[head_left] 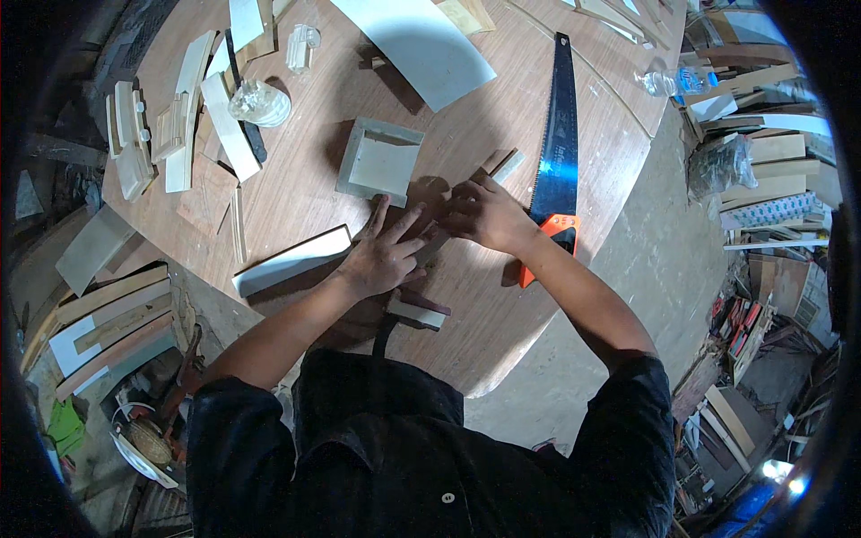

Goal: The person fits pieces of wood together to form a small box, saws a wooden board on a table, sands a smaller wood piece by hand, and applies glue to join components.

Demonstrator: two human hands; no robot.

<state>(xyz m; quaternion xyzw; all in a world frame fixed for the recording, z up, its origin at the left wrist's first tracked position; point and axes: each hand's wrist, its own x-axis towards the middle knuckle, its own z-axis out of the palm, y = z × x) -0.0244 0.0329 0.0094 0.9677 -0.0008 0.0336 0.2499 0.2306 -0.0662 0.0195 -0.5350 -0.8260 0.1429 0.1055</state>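
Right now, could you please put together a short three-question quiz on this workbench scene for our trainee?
1. True or false: the handsaw with the orange handle lies to the right of both hands.
2. Which thing lies just beyond the left hand? A) a plastic bottle B) a small square wooden frame C) a coil of rope
3. What do both hands press on?

Key
1. True. The saw lies flat on the round wooden table, blade pointing away from the person.
2. B, the small square wooden frame.
3. A narrow wooden strip, which runs under the right hand and the left hand's fingers.
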